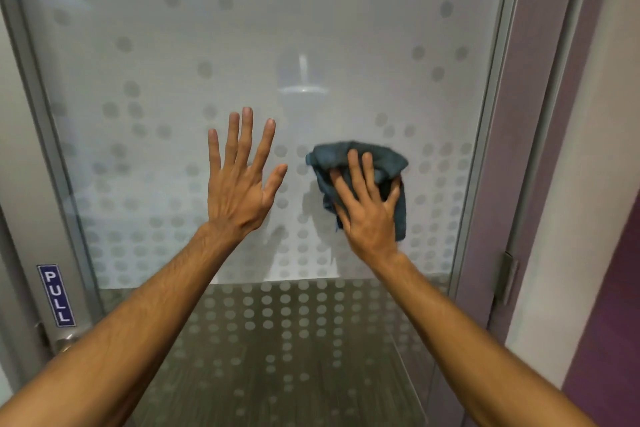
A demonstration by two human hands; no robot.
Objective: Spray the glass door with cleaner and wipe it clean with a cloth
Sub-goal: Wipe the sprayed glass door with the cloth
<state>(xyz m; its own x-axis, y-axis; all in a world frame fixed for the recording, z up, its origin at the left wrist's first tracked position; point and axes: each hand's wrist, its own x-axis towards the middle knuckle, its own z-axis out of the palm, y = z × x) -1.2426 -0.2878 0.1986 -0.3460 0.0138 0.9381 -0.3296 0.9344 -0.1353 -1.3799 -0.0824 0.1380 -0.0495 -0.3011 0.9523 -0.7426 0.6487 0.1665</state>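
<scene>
A frosted glass door (194,45) with a dotted pattern fills the view in front of me. My right hand (367,204) presses a crumpled dark blue-grey cloth (367,158) flat against the glass, right of centre, with the fingers spread over it. My left hand (239,177) is flat on the glass beside it, fingers apart, holding nothing. No spray bottle is in view.
A blue PULL sign (56,295) and a metal handle (64,343) sit on the door's left frame. A grey metal frame (485,135) edges the glass on the right, with a hinge (505,279) and a purple wall (602,340) beyond it.
</scene>
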